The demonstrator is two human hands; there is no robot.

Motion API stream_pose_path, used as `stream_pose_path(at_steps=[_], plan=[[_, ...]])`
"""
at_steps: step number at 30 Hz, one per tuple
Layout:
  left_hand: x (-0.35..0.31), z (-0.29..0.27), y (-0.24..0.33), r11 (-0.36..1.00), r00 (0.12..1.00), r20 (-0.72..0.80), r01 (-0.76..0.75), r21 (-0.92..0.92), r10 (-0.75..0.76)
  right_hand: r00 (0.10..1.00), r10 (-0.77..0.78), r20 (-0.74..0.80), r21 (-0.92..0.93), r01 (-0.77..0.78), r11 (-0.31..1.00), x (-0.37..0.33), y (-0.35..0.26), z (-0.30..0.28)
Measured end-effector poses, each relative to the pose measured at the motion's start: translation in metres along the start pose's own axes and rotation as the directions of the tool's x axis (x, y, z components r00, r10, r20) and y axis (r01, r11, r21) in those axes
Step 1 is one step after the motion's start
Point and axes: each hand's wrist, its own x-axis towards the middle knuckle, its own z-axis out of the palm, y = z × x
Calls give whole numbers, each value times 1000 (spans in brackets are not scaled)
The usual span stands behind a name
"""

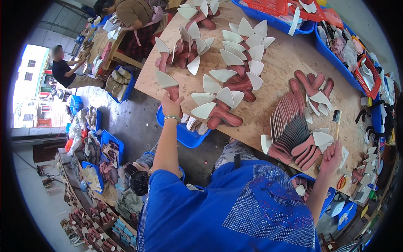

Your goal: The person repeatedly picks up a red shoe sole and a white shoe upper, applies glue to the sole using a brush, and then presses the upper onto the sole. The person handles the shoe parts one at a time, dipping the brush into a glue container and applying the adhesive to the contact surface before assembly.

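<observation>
At the table's left edge, my left hand [171,106] is closed on a reddish-brown shoe insole [172,91] with a white pointed piece at its far end. On the right, my right hand [331,158] grips a small brush [337,122] by its light handle, dark bristles upward. Between my hands lies a fanned row of reddish insoles [289,117], with more insoles [308,155] beside my right hand. Nearer my left hand is a crossed pile of insoles with white pieces [222,109]. Similar piles [243,59] stand farther back.
The wooden table [277,54] carries blue bins [344,54] and red baskets [369,80] along its far right. Orange-handled scissors [341,182] lie at the right. A blue crate of shoes [189,134] stands below the near edge. Two people [65,69] work at another table, far left.
</observation>
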Motion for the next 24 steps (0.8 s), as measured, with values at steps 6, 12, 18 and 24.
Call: stream_pose_path(at_steps=[6, 12, 18, 24], plan=[[11, 56, -9, 997, 980, 198, 13, 74, -27, 997, -37, -64, -57, 33, 998, -8, 9, 14], [24, 99, -28, 999, 989, 146, 1, 39, -7, 997, -43, -67, -52, 40, 998, -14, 20, 35], [21, 106, -38, 996, 980, 182, -80, 29, 74, 993, -45, -107, -52, 40, 998, -18, 26, 35], [25, 109, -53, 982, 986, 165, 51, -182, -20, 988, -62, -139, -25, 59, 998, -25, 22, 34]])
